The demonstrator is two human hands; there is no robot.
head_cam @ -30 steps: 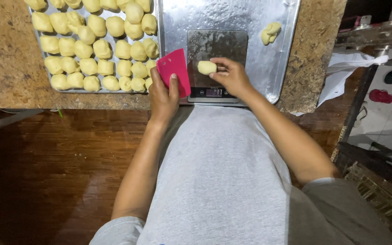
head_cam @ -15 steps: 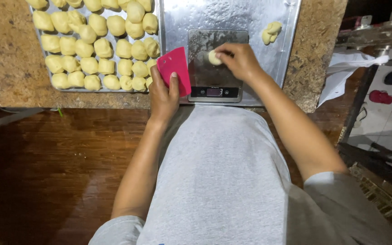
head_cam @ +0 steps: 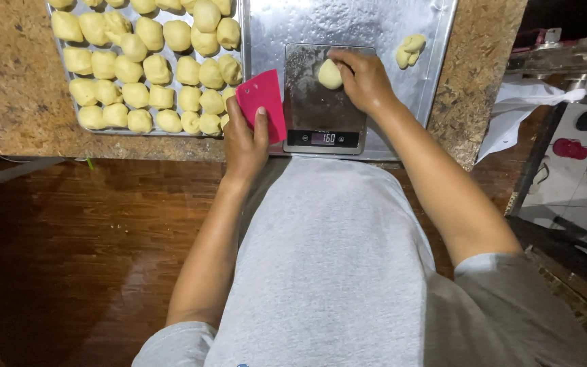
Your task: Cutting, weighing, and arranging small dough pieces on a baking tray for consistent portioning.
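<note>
My left hand grips a pink plastic dough scraper, held upright at the left edge of a flat digital kitchen scale. My right hand holds a small pale dough piece with its fingertips over the scale's far part; whether the dough rests on the platform is unclear. The scale stands on a shiny metal tray. A small lump of leftover dough lies on that tray to the right of my right hand.
A second metal tray at left carries several rows of portioned dough pieces. Both trays sit on a speckled stone counter. A wooden floor is below, sandals lie on tiles at right, and a white cloth hangs nearby.
My right hand has carried the dough piece from the scale's near left part up toward its far edge. My left hand and the scraper have stayed in place.
</note>
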